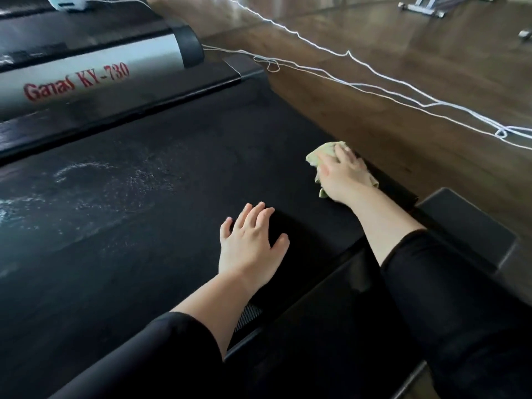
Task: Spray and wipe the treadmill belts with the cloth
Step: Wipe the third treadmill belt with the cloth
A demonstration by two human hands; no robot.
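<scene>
Right hand (342, 177), fingers flat, presses crumpled pale-green cloth (321, 155); whitish spray patch (115, 180) on black treadmill belt (230, 145) lies well leftward.

right hand (342, 175) pressing cloth (321, 154), left hand (250, 243) on belt (161, 254)

Your black treadmill belt (161, 174) carries a pale wet patch (95, 185) toward its left. The green cloth (324, 155) lies at the belt's right edge under your right hand (342, 175). Your left hand (250, 246) rests flat on the belt, fingers spread. Beside the belt, white cords (371, 71) trail across the wooden floor (431, 47).
</scene>
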